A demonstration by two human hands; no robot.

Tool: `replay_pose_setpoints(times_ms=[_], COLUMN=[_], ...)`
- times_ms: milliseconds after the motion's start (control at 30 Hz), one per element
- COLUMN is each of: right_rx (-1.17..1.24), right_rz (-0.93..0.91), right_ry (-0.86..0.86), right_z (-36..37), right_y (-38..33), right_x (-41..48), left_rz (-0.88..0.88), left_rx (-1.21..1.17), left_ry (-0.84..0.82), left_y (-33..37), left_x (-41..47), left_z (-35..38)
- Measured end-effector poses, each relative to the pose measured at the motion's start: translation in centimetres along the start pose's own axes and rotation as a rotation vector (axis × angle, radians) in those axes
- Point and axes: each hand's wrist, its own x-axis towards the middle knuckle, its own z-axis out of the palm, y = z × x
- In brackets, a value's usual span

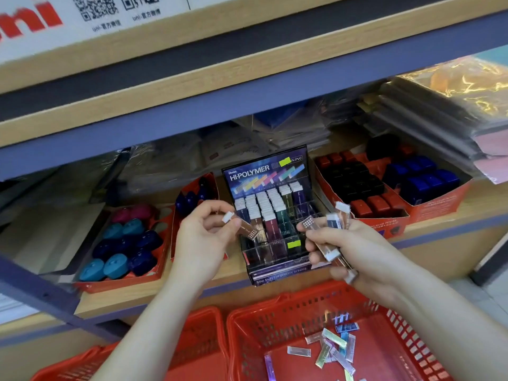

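A dark display box (268, 171) of slim erasers in coloured sleeves stands on the wooden shelf (192, 295), with several rows partly filled. My left hand (203, 237) pinches one brown-sleeved slim eraser (243, 225) in front of the box's left side. To the right of the box, my right hand (346, 248) grips a bundle of several slim erasers (330, 229) that fan out above and below its fingers. More slim erasers (334, 350) lie loose in the red basket (275, 320) below my hands.
Red trays with teal, pink and navy sharpeners (121, 243) sit left of the box. A red tray of black, red and blue blocks (384, 185) sits to its right. Wrapped packs (426, 114) are piled behind. A second red basket (198, 339) is at the lower left.
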Motion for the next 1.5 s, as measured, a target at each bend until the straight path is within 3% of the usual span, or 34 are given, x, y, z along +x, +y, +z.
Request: replay_pose_setpoints(times_ms=[567,767,933,1167,1267,1400,1500], right_rx=[0.067,0.064,0.119,0.096,0.116,0.057,0.058], right_rz=[-0.045,0.071,0.004,-0.039,-0.046,-0.055,-0.027], right_ry=[-0.071,0.032,-0.008,0.022,0.015,-0.047,-0.088], right_z=[-0.6,-0.2,-0.9,-0.3,0.1,0.8,1.1], right_y=[0.5,0.0,0.4,0.7,0.7,1.0,1.0], right_x=[0.6,2.4,1.0,0.5,0.3,0.1,0.0], left_rz=[0.299,0.436,0.454,0.443,0.338,-0.07,-0.173], left_rx=[0.345,0.48,0.515,0.576,0.483,-0.058,-0.235], left_ry=[0.013,0.011,-0.043,0.011,0.005,-0.276,-0.294], left_y=[-1.6,-1.9,-2.6,-2.6,-0.7,1.6,1.2], left_x=[2.3,3.3,3.2,2.9,1.6,-1.6,-2.6], left_z=[1.4,1.9,2.5,2.6,2.3,3.1,3.5])
